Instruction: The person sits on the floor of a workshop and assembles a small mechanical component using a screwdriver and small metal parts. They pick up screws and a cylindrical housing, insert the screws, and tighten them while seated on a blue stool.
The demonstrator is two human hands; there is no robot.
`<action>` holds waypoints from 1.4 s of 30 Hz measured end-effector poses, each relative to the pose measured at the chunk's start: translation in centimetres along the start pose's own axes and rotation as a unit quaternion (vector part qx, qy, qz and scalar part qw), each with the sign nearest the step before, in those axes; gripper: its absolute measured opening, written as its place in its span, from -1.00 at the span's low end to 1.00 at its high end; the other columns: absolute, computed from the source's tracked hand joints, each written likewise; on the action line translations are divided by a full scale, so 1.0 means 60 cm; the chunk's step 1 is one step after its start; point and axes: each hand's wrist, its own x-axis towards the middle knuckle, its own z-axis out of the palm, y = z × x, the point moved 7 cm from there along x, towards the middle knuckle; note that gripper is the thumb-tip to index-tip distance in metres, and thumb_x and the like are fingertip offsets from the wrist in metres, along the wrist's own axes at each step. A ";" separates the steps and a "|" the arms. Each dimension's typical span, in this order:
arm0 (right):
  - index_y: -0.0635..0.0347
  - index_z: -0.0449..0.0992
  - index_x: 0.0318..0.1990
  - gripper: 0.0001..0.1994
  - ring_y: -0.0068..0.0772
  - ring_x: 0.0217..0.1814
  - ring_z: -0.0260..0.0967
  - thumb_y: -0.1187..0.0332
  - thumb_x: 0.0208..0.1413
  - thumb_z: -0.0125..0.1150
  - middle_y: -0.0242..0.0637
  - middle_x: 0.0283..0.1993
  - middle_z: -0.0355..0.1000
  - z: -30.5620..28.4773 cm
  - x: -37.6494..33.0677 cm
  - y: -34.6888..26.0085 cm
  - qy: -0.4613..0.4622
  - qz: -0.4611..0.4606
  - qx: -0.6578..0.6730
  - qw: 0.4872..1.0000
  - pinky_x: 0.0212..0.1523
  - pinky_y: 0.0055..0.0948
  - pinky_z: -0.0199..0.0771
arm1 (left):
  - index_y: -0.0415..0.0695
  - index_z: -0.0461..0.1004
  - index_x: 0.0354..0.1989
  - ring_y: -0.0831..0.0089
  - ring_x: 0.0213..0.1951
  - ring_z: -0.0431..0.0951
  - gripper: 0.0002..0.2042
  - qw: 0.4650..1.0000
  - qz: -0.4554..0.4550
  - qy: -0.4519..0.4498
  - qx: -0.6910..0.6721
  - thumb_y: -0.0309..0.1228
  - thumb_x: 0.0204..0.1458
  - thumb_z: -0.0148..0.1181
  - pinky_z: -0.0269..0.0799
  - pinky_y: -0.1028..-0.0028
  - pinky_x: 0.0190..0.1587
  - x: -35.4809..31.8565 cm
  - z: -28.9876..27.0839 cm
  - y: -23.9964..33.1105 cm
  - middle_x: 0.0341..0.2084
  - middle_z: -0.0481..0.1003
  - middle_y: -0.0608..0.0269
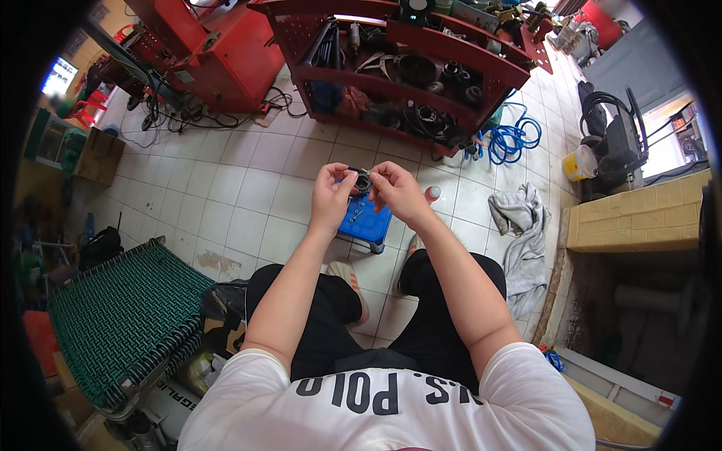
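Fingers (332, 170) of the left hand (329, 200) are bent toward the thumb, almost closed, and have hold of the left side of a ring (362, 183). The right hand (398, 194) is curled too, thumb and fingertips drawn close together at the ring's right edge; whether they grip it or only touch it, I cannot tell. The ring sits between the two hands, held up over the far part of a blue stool (375, 221), near the middle of the view. Its hole faces up toward the wearer; it is round and squat, so no long axis can be made out, and the fingers hide part of its rim. It looks dark, nearly black, with a greyer band around the hole; finer detail is too small to read. On the stool top lie a few small metal bolts (356, 216). Just right of the right hand stands a bottle (432, 195) with a reddish cap. Farther right a grey cloth (523, 225) lies crumpled on the tiles (247, 192), with a blue hose (513, 141) coiled beyond it. Ahead is a red rack (481, 71) full of parts; at left, a green woven chair (124, 308).
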 end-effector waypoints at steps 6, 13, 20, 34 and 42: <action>0.26 0.37 -0.05 -0.84 -0.54 -0.51 0.42 0.35 0.41 0.05 -0.30 -0.41 0.48 0.011 -0.003 0.001 -0.013 -0.014 -0.030 0.999 -0.52 -0.53 0.44 | -0.18 0.45 -0.01 0.61 -0.23 0.52 -0.73 0.999 0.017 -0.020 0.024 -0.37 0.20 0.33 0.47 0.59 -0.15 -0.004 0.009 0.002 -0.20 0.54 0.32; 0.26 0.30 -0.03 -0.83 -0.57 -0.51 0.40 0.38 0.38 0.08 -0.28 -0.39 0.48 0.010 -0.004 -0.001 0.002 -0.029 -0.075 0.997 -0.53 -0.54 0.42 | -0.23 0.59 -0.04 0.63 -0.25 0.53 -0.78 0.998 -0.018 -0.042 0.036 -0.41 0.20 0.32 0.47 0.60 -0.15 -0.007 0.012 0.003 -0.25 0.61 0.31; 0.31 0.30 -0.05 -0.84 -0.56 -0.45 0.45 0.40 0.37 0.08 -0.25 -0.35 0.55 0.015 -0.009 -0.015 0.009 -0.060 -0.069 0.996 -0.53 -0.52 0.46 | -0.23 0.57 -0.03 0.60 -0.19 0.56 -0.78 0.998 -0.033 -0.048 -0.021 -0.42 0.21 0.31 0.49 0.58 -0.11 -0.007 0.013 0.001 -0.24 0.60 0.29; 0.26 0.26 -0.06 -0.89 -0.59 -0.58 0.36 0.41 0.43 -0.04 -0.29 -0.42 0.49 0.017 -0.013 -0.030 -0.007 -0.068 -0.137 0.988 -0.56 -0.59 0.34 | -0.19 0.24 0.19 0.54 -0.21 0.51 -0.56 0.999 -0.005 0.009 0.035 -0.62 0.15 0.20 0.48 0.54 -0.10 -0.002 0.000 0.011 -0.06 0.46 0.15; 0.29 0.29 -0.13 -0.87 -0.56 -0.60 0.35 0.40 0.38 0.03 -0.29 -0.48 0.48 0.015 -0.013 -0.032 0.003 -0.066 -0.095 0.993 -0.57 -0.52 0.36 | -0.20 0.23 0.16 0.55 -0.24 0.53 -0.55 0.993 0.049 0.028 0.107 -0.60 0.13 0.26 0.50 0.56 -0.16 0.006 -0.031 0.008 0.00 0.41 0.09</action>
